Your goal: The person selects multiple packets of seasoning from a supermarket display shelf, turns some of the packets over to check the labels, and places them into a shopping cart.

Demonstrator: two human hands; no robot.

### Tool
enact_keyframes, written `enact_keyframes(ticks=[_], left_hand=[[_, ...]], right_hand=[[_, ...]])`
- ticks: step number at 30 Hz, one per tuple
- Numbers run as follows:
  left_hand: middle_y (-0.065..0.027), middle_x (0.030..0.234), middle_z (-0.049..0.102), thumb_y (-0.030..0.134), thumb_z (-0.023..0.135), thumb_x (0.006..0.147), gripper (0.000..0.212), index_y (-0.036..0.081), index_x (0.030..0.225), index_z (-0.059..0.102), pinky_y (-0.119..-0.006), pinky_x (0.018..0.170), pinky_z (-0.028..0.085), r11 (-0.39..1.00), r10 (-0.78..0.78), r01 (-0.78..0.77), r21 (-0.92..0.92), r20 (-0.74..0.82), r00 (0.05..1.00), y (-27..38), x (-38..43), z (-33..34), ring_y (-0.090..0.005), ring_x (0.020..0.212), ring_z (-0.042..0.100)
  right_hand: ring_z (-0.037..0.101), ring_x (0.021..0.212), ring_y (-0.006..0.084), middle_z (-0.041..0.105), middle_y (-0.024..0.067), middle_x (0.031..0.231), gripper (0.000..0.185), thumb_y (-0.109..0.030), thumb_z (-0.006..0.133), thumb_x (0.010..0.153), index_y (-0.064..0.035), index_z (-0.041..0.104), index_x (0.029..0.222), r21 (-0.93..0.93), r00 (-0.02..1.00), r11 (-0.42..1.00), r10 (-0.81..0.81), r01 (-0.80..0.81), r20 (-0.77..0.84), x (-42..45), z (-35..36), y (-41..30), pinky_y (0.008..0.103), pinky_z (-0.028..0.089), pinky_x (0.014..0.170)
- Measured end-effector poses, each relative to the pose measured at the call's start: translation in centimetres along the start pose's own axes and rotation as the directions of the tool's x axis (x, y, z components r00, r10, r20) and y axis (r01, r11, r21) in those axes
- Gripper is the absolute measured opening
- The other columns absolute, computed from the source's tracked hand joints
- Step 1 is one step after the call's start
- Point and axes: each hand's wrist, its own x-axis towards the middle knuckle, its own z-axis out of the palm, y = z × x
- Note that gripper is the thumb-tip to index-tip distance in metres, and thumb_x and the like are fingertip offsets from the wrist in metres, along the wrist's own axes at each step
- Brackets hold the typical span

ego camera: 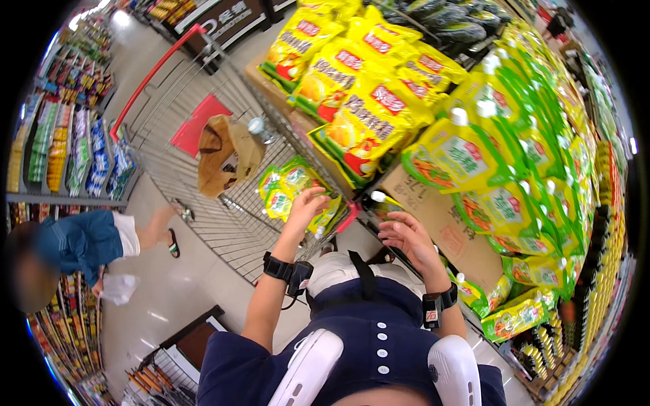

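Observation:
My left hand (307,205) is over the near end of a wire shopping cart (177,223), its fingers loosely curled with nothing seen in them. Just beyond it, several yellow-green spouted pouches (279,200) lie in the cart. A brown paper bag (213,172) and a clear jar with a pale lid (260,129) are also in the cart. My right hand (409,241) is raised with fingers apart and empty, beside a cardboard box (436,213) on the display. More spouted pouches (462,152) are piled beyond that box. Each wrist wears a black strapped device.
Large yellow bags (376,122) are stacked beside the cart, with dark wrapped packages (457,25) behind. A person (91,243) carrying a white plastic bag (119,289) is at the left, near stocked shelves (66,147). Yellow-capped bottles (599,264) line the right side.

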Motion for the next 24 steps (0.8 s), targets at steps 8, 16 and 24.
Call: enact_keyframes(ticks=[8,16,24], left_hand=[[-0.0115,0.11,0.05,0.011,0.063,0.075,0.05,0.0,0.118,0.04,-0.029,0.084,0.041,0.901,0.353,-0.411,0.139,0.318,0.88,6.1,0.0,13.0,-0.0192,0.099,0.051],[-0.0143,0.118,0.045,0.006,0.071,0.061,0.071,0.002,0.122,0.035,-0.034,0.093,0.034,0.825,0.408,-0.526,0.208,0.426,0.808,8.0,5.3,19.3,-0.0239,0.111,0.041],[-0.0059,0.098,0.058,-0.002,0.067,0.067,0.042,-0.002,0.104,0.049,-0.025,0.079,0.043,0.82,0.319,-0.509,0.262,0.528,0.787,9.4,1.8,18.6,-0.0131,0.088,0.056]], right_hand=[[0.058,0.088,0.0204,0.055,0.0133,0.104,0.03,-0.01,0.048,0.085,-0.0021,0.044,0.113,0.015,0.915,0.931,-0.356,0.365,-0.19,-5.3,-6.4,-4.1,0.0294,0.048,0.074],[0.055,0.093,0.0235,0.049,0.0152,0.114,0.035,-0.009,0.047,0.084,-0.0018,0.041,0.118,0.03,0.817,0.855,-0.484,0.518,-0.313,-7.4,-9.4,-4.9,0.0312,0.047,0.076],[0.05,0.102,0.0219,0.046,0.0141,0.119,0.04,-0.011,0.05,0.083,-0.003,0.038,0.121,-0.062,0.837,0.887,-0.452,0.457,-0.307,-6.6,-10.0,-4.0,0.0307,0.042,0.083]])
